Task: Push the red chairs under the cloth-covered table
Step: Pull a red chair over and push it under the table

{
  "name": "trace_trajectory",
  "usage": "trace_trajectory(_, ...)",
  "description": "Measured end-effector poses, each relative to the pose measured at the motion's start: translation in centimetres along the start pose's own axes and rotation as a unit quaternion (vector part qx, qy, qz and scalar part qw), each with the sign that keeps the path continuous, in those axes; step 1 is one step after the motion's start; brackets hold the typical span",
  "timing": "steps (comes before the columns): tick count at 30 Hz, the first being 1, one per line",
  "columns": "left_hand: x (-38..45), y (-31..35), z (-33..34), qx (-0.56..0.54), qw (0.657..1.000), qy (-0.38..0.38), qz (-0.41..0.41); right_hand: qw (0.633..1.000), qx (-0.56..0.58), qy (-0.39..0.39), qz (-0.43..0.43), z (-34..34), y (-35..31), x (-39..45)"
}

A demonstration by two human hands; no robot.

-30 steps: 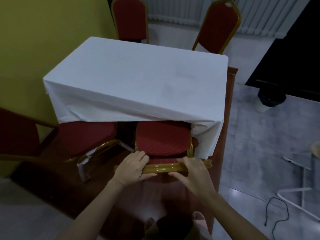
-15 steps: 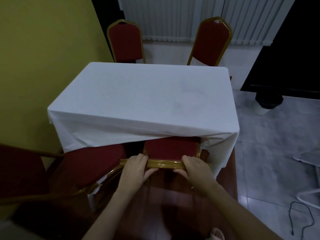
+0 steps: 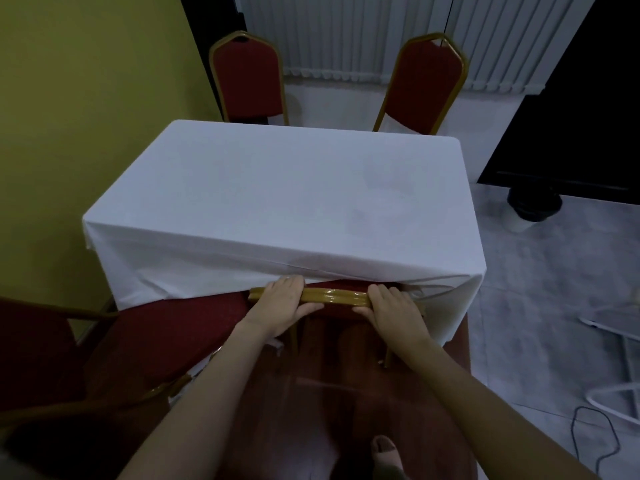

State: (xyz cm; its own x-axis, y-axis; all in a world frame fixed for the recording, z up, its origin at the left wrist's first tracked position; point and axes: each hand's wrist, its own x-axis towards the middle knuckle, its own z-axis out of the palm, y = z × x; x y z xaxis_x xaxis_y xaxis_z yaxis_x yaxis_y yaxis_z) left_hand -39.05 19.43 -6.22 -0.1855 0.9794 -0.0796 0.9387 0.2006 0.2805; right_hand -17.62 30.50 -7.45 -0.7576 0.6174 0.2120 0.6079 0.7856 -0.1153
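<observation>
A table under a white cloth (image 3: 277,202) fills the middle of the view. At its near edge stands a red chair with a gold frame; only the top rail of its back (image 3: 334,296) and a sliver of red show, the seat being hidden under the cloth. My left hand (image 3: 282,304) grips the rail's left part and my right hand (image 3: 393,308) grips its right end. A second red chair (image 3: 166,341) stands to the left, its seat mostly outside the cloth. Two more red chairs (image 3: 247,77) (image 3: 427,83) stand at the far side.
A yellow wall (image 3: 86,98) runs close along the table's left. White blinds (image 3: 363,32) hang behind. A dark bin (image 3: 533,202) sits on the grey tiles at right, with a white frame (image 3: 616,341) and a black cable (image 3: 585,434) nearer. My foot (image 3: 384,452) shows below.
Both hands have pushed the near chair forward; its seat, visible a second ago, has slid under the cloth until the back rail meets the table edge. The view has moved forward too.
</observation>
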Motion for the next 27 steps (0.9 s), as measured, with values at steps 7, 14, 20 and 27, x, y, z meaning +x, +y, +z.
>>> trace_trajectory(7,2.1,-0.9,0.1,-0.001,1.000,0.017,0.006,0.999,0.017,-0.030,0.001,-0.1,0.8,1.9)
trace_trajectory(14,1.8,-1.0,-0.6,-0.041,0.999,-0.027,0.009,0.985,0.108,-0.133,-0.002,-1.6,1.5,2.4)
trace_trajectory(20,0.8,-4.0,-3.5,-0.053,0.995,-0.050,-0.063,0.964,0.215,-0.145,-0.052,-2.5,-2.5,6.5)
trace_trajectory(27,-11.5,-12.4,-6.0,0.009,0.978,0.007,-0.210,0.916,0.301,-0.214,-0.155,-1.1,-16.1,12.0)
